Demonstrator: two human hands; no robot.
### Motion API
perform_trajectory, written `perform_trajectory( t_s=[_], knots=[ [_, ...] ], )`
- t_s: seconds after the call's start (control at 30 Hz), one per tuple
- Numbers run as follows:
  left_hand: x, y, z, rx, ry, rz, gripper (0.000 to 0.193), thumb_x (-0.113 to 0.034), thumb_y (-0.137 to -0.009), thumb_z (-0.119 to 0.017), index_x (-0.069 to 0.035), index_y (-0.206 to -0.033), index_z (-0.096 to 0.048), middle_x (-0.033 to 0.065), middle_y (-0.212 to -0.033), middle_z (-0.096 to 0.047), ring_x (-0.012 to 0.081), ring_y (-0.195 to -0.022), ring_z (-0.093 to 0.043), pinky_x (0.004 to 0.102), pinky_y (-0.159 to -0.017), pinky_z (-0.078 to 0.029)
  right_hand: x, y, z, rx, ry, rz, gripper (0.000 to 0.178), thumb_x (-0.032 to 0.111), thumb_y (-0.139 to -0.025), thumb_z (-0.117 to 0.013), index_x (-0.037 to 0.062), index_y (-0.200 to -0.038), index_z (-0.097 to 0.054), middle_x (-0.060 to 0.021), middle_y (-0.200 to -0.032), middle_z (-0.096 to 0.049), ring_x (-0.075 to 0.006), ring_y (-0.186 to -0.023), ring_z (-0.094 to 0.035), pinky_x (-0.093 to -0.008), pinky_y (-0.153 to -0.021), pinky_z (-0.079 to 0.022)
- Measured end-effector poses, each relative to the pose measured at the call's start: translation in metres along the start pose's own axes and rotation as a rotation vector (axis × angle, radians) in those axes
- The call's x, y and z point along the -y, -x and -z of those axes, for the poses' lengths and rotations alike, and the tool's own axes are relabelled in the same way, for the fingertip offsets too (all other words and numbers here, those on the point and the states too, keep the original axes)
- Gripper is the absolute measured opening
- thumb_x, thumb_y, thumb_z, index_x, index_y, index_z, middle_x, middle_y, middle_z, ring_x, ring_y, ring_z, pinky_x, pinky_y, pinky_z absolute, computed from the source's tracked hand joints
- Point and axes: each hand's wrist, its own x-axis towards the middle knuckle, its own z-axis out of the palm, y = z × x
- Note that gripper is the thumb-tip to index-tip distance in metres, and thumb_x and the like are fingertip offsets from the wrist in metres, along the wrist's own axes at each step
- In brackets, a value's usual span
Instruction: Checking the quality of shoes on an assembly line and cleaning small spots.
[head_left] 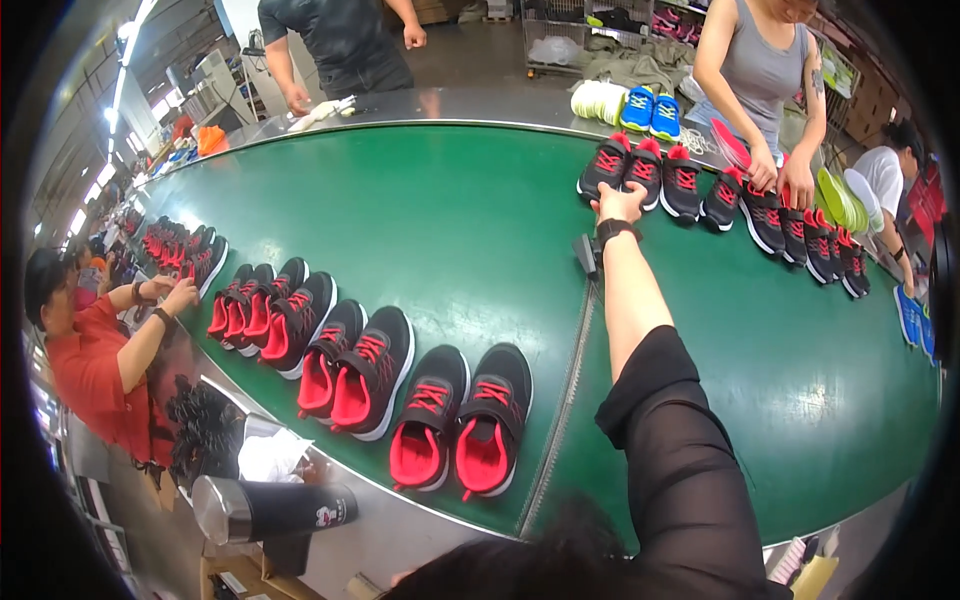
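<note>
My right arm reaches far across a green conveyor belt (400, 200). At its far edge my right hand (620, 205) is closed on the toe ends of a pair of black sneakers (642, 170) with red laces and white soles. A dark band circles that wrist. My left hand is out of view. Nearer to me stands another pair of black-and-red sneakers (492, 420), their red-lined openings facing me. More such sneakers (372, 370) line the near edge toward the left. A small dark grey block (588, 256) lies beside my wrist, at the belt's seam.
Across the belt a person in a grey top (765, 60) handles sneakers in the far row. Blue shoes (650, 112) and pale insoles (598, 102) lie behind it. A person in red (95, 345) works at left. A dark bottle (275, 508) stands near the front edge.
</note>
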Motion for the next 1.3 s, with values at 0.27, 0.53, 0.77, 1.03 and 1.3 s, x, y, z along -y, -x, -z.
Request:
perform_trajectory(
  t_s=[0.27,0.53,0.77,1.03,1.3],
  knots=[
    [-0.180,0.028,-0.159,-0.171,-0.870,-0.655,0.006,-0.005,-0.084,-0.061,-0.003,-0.086,-0.055,0.0114,-0.085,-0.055,0.0266,-0.080,-0.054,0.0334,-0.072,-0.046,0.086,0.082,0.132,0.670,0.713,0.146,0.048,0.011,-0.068,-0.074,0.0167,-0.111,-0.055,-0.0055,-0.084,-0.059,-0.0154,-0.065,-0.057,-0.0310,-0.052,-0.049],
    [-0.188,0.041,-0.174,-0.136,-0.489,-0.399,0.015,-0.008,-0.091,-0.055,0.000,-0.104,-0.055,0.0130,-0.105,-0.052,0.0253,-0.095,-0.054,0.0356,-0.085,-0.045,0.235,0.247,0.256,1.526,1.019,1.101,0.031,0.006,-0.077,-0.063,0.0047,-0.108,-0.058,-0.0070,-0.104,-0.062,-0.0192,-0.090,-0.064,-0.0314,-0.071,-0.055],
    [-0.194,0.085,-0.190,0.027,-0.575,-0.597,0.040,-0.022,-0.093,-0.056,-0.001,-0.128,-0.052,0.0158,-0.117,-0.048,0.0288,-0.107,-0.048,0.0386,-0.094,-0.041,0.163,0.333,0.346,1.632,0.835,0.199,0.037,0.004,-0.083,-0.064,0.0071,-0.120,-0.059,-0.0116,-0.118,-0.062,-0.0226,-0.094,-0.068,-0.0349,-0.080,-0.056],
    [-0.180,0.129,-0.188,0.306,-0.796,-0.243,0.066,-0.042,-0.093,-0.058,0.003,-0.139,-0.040,0.0283,-0.121,-0.044,0.0423,-0.114,-0.048,0.0456,-0.100,-0.040,0.098,0.380,0.501,1.089,0.728,-0.163,0.057,0.030,-0.095,-0.062,0.0086,-0.144,-0.040,-0.0152,-0.137,-0.053,-0.0175,-0.107,-0.061,-0.0286,-0.065,-0.053],
    [-0.173,0.124,-0.202,0.272,-0.606,-0.133,0.060,-0.024,-0.085,-0.060,0.005,-0.135,-0.043,0.0245,-0.119,-0.048,0.0330,-0.100,-0.057,0.0397,-0.083,-0.051,0.066,0.412,0.523,0.957,0.607,0.106,0.062,-0.001,-0.085,-0.054,-0.0060,-0.144,-0.035,-0.0167,-0.137,-0.051,-0.0218,-0.122,-0.053,-0.0330,-0.104,-0.041]
  ],
)
